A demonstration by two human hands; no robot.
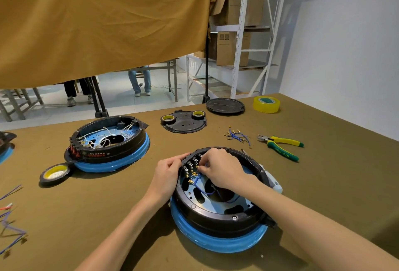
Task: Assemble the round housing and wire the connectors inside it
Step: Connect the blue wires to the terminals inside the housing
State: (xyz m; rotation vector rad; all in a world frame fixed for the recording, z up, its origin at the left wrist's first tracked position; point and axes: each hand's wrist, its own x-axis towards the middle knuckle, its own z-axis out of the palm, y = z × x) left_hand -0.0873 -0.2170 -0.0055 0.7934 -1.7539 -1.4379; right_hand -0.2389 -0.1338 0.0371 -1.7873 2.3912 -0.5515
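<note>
Low and right of centre on the olive counter [112, 210]: round black housing [218, 212] seated on a blue ring [216, 240]. Left hand [167, 175] gripping the housing's left rim beside the switch block, fingers curled over the edge. Right hand [220, 169] reaching inside from above, fingertips pinched on a blue wire [200, 184] at the brass connectors [192, 179]; exact hold on the terminal hidden under the fingers. Right forearm lying across the housing's right side, covering part of its interior.

Left of centre: second housing [108, 139], white wires inside, also on a blue ring, a tape roll [55, 174] just beside it at lower left. Above centre: flat black plate [183, 122] carrying two small tape rolls, a round black lid [225, 105] behind it, clear yellow tape [266, 104] at the far right. Right of centre: loose blue leads [237, 135], then green-and-yellow pliers [280, 144]. Left edge: more loose wires [8, 223]. Upper left: hanging mustard cloth [103, 18]; upper right: metal shelving [239, 33] with cardboard boxes
</note>
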